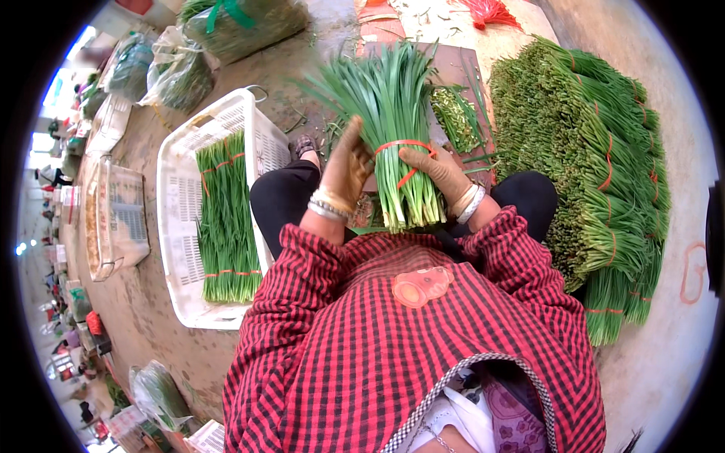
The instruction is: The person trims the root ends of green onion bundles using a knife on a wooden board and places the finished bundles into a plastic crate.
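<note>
Upright in front of me is a bundle of garlic chives (394, 177), leaves fanned out at the far end and pale cut stems toward my lap. A red band (406, 143) circles its middle, with a loose end hanging down. My right hand (444, 175), in a tan glove, grips the bundle from the right, thumb across the band. On the other side, my left hand (347, 167) has its gloved fingers stretched out beside the leaves, holding nothing. Behind the bundle lies a dark board (458, 64) with trimmed chive scraps (455, 117).
At left stands a white plastic crate (175, 226) with banded chive bundles (226, 226) inside. A tall stack of tied bundles (604, 158) rises at right. Filled plastic bags (245, 30) sit at far left, another crate (117, 219) below them. Red ties (491, 11) lie at the back.
</note>
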Demonstrator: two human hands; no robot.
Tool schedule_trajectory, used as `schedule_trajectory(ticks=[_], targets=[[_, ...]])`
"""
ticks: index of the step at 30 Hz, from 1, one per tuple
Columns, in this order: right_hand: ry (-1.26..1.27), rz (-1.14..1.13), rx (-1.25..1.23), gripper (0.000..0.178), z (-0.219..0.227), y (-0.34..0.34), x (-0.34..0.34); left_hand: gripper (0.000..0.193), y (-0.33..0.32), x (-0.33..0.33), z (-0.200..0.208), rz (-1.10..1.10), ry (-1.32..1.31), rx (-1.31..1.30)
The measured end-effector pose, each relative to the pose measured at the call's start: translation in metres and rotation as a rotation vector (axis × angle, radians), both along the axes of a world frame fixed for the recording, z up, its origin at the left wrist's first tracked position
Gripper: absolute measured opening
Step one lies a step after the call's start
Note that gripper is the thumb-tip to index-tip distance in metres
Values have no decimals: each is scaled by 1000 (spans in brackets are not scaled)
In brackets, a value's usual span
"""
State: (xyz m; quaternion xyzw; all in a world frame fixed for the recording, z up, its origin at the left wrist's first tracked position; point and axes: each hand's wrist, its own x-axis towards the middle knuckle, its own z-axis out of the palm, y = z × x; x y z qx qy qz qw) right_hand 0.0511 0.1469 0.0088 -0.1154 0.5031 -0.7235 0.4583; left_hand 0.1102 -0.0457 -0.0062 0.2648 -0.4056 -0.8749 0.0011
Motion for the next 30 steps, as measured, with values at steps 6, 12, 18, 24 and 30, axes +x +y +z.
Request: schedule_trajectory(ticks=[6,12,18,24,30], targets=[[573,-16,283,70,17,11,-5,42,37,36,17,-154,177,437],[624,-198,117,39,33,29,6,46,29,40,18,-12,290,445],[1196,-102,141,29,70,23,35,41,29,47,34,-21,299,339],[1467,-44,287,14,73,22,39,38,36,48,46,-3,315,340],[700,37,70,9,86,60,29,32,25,52,49,25,258,188]])
